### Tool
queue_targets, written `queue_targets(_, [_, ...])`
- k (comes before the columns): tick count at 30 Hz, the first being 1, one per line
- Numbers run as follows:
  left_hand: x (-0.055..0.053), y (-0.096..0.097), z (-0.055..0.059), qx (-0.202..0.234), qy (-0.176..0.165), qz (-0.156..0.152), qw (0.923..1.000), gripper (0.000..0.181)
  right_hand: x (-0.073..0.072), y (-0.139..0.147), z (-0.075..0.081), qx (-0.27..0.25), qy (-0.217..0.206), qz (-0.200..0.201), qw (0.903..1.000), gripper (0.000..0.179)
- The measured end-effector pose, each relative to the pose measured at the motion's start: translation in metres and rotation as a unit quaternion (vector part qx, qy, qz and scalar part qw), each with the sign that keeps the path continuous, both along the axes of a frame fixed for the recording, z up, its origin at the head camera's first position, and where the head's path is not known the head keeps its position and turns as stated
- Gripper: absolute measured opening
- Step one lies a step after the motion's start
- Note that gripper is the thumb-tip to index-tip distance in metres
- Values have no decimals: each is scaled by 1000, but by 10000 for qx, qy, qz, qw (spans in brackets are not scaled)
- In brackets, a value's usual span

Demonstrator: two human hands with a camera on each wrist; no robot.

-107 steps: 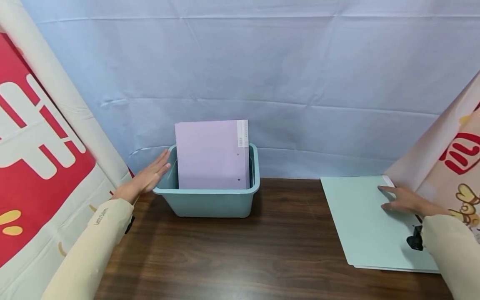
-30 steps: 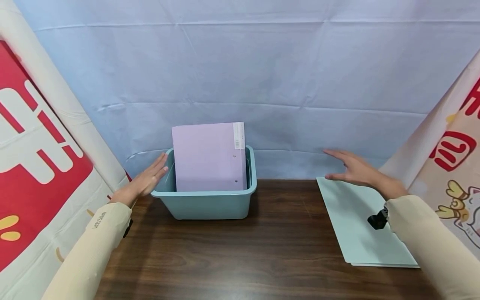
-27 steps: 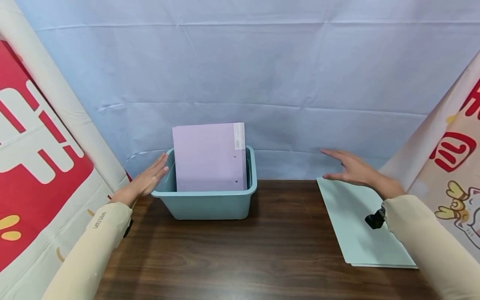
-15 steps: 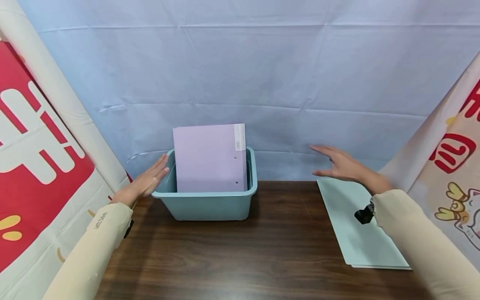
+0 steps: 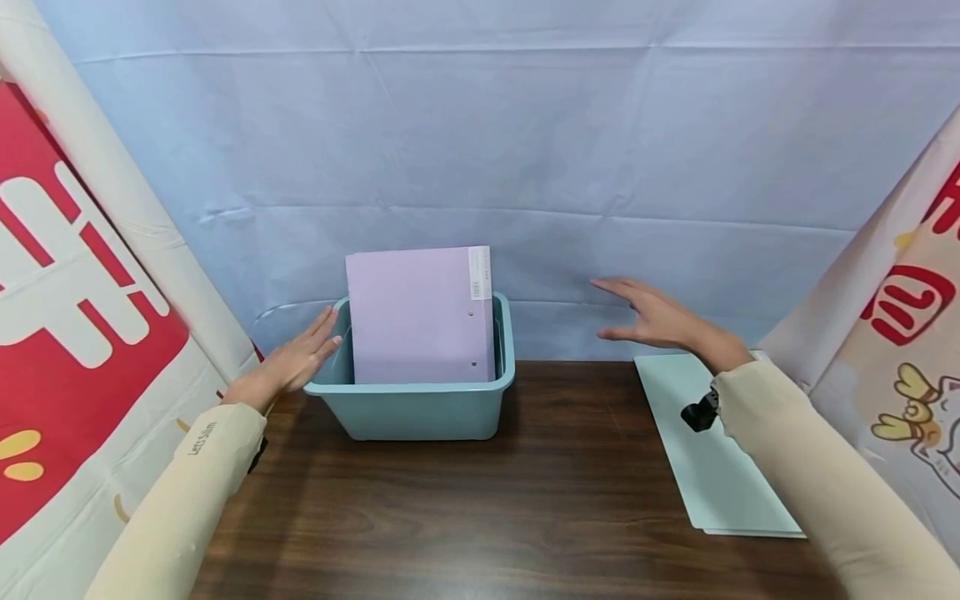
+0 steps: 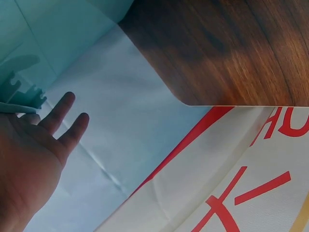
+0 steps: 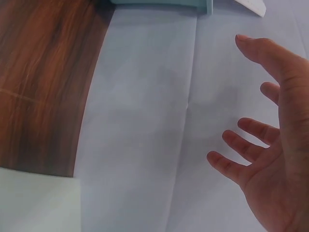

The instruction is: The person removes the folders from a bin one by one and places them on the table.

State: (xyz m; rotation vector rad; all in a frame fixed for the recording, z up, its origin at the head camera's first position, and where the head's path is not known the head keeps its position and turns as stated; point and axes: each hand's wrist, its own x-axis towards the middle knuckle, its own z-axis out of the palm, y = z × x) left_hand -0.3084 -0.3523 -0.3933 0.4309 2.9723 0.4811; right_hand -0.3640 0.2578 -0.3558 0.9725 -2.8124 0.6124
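A teal plastic bin (image 5: 420,414) stands on the wooden table, with a lilac folder or binder (image 5: 420,317) upright inside it; a white label runs down the folder's top right edge. My left hand (image 5: 288,364) rests at the bin's left rim, fingers extended. In the left wrist view that hand (image 6: 34,164) lies against the bin's side (image 6: 58,38). My right hand (image 5: 652,321) hangs in the air between the bin and the pale green sheets, thumb and fingers spread, holding nothing. The right wrist view shows the same hand (image 7: 270,164) with its fingers apart.
Pale green flat sheets or folders (image 5: 697,450) lie stacked at the table's right, partly under my right forearm. A light blue cloth (image 5: 525,133) hangs behind the table (image 5: 555,492). Printed cloths stand at the left (image 5: 82,275) and right (image 5: 922,358).
My right hand has lifted off the pale green sheets and moved left through the air towards the bin. The left hand stays at the bin's rim; the lilac folder has not moved.
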Motion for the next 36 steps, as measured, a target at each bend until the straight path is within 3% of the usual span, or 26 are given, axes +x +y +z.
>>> queue_targets(16, [2,0,2,-76,13,42,10000,80,-16,-41,18,-46,-42,270,9996,87])
queue_targets(36, [1,2,0,-164,71,134,9998,84,-21,-80,14,-386,-214,580,9973,86])
